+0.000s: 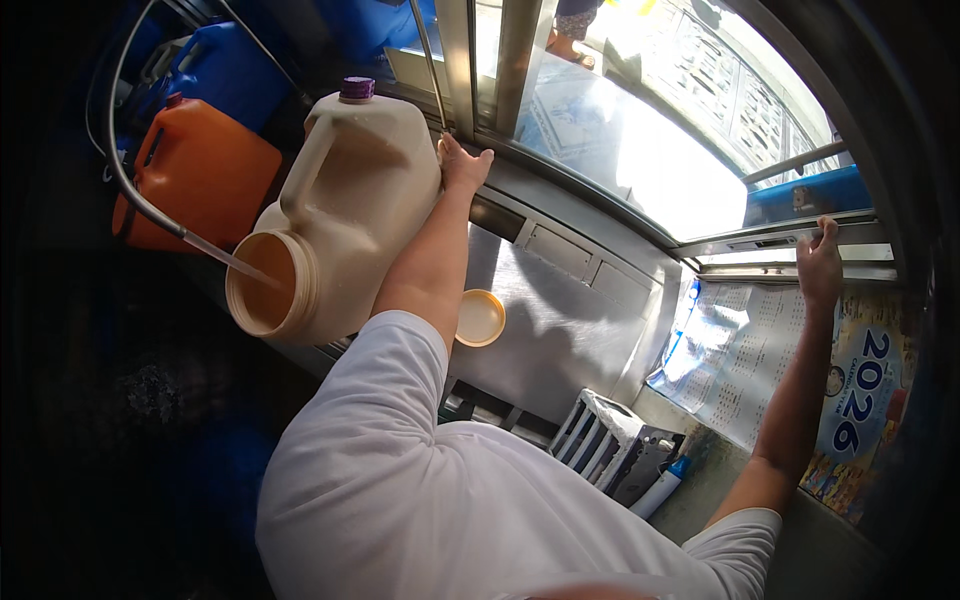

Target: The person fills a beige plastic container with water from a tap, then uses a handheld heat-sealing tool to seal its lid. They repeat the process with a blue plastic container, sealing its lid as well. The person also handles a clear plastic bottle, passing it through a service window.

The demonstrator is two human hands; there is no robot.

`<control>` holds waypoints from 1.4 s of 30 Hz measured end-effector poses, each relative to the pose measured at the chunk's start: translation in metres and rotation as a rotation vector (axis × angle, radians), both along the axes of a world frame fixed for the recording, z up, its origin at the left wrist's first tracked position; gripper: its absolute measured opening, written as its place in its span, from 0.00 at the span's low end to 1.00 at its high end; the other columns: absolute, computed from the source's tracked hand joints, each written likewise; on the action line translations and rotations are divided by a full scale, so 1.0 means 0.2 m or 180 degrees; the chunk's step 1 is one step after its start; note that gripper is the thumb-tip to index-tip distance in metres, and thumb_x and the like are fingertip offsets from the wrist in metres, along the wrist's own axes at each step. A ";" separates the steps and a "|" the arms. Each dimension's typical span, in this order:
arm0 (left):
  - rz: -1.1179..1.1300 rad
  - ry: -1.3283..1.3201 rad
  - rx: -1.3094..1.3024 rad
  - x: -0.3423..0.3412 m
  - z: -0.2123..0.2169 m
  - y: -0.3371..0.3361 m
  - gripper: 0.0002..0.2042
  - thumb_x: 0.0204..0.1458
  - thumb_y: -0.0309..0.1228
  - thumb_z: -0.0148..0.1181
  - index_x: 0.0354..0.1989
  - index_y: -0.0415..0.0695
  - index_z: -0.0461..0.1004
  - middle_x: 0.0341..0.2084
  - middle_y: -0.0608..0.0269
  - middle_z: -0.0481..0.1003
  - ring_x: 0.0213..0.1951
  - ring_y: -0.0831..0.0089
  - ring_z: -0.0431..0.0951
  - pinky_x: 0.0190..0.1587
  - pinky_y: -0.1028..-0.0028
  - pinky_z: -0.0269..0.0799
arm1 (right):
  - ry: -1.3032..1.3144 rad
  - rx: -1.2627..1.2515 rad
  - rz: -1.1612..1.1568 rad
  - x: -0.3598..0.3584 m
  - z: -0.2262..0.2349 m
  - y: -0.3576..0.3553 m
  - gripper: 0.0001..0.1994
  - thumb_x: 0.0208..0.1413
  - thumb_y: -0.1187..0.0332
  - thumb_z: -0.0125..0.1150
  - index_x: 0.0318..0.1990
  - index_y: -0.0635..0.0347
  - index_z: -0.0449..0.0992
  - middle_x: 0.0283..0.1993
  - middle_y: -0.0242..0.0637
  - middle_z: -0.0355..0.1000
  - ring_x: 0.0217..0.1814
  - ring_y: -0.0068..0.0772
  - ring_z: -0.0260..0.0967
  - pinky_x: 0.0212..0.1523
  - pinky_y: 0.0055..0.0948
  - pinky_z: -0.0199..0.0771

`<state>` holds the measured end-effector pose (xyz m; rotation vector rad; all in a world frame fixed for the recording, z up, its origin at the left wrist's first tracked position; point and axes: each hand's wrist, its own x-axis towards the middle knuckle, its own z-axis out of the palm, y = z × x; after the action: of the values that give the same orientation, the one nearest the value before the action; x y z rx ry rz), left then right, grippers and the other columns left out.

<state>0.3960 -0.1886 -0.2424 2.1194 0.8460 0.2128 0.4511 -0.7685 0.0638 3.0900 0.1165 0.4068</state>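
- Here the left hand [462,165] presses flat against the beige jug [350,210], steadying it tilted at the counter's left edge; that grip is wide, not closed.
- A hose [215,252] runs into the jug's open mouth, so filling looks underway.
- The right hand [820,265] curls around the window rail [780,240].
- The cap [480,318] lies on the counter [560,330]; capping would call for fetching it.

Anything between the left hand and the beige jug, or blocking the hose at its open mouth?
Nothing visible. The left hand rests directly against the beige jug, and the clear hose runs straight into the jug's open mouth. The right hand is away on the window frame.
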 end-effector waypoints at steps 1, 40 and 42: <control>-0.0012 -0.0118 -0.0002 0.00 0.01 0.00 0.55 0.46 0.49 0.69 0.74 0.31 0.41 0.73 0.37 0.47 0.74 0.47 0.48 0.74 0.61 0.50 | -0.0002 0.0189 -0.0036 -0.01 0.00 -0.05 0.20 0.61 0.61 0.52 0.60 0.54 0.63 0.52 0.55 0.75 0.49 0.60 0.75 0.51 0.53 0.73; 0.0214 0.1692 -0.1530 -3.79 -0.29 1.39 0.38 0.52 0.51 0.69 0.63 0.35 0.69 0.60 0.44 0.73 0.61 0.56 0.74 0.62 0.62 0.69 | 0.3994 0.0038 0.0532 -2.20 -1.41 1.81 0.30 0.53 0.54 0.69 0.62 0.55 0.73 0.61 0.50 0.73 0.65 0.51 0.69 0.66 0.39 0.68; 0.0053 0.1850 -0.1468 -3.85 -0.24 1.54 0.39 0.50 0.50 0.71 0.64 0.34 0.68 0.62 0.42 0.70 0.64 0.55 0.71 0.64 0.61 0.67 | 0.3750 0.0337 0.0543 -2.21 -1.37 1.91 0.29 0.55 0.54 0.68 0.62 0.54 0.73 0.61 0.50 0.73 0.65 0.51 0.69 0.65 0.41 0.69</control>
<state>-0.3748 0.1190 -0.2902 1.7426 1.1146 -0.5687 0.0098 -0.3858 -0.2103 2.9268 0.3630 -1.4449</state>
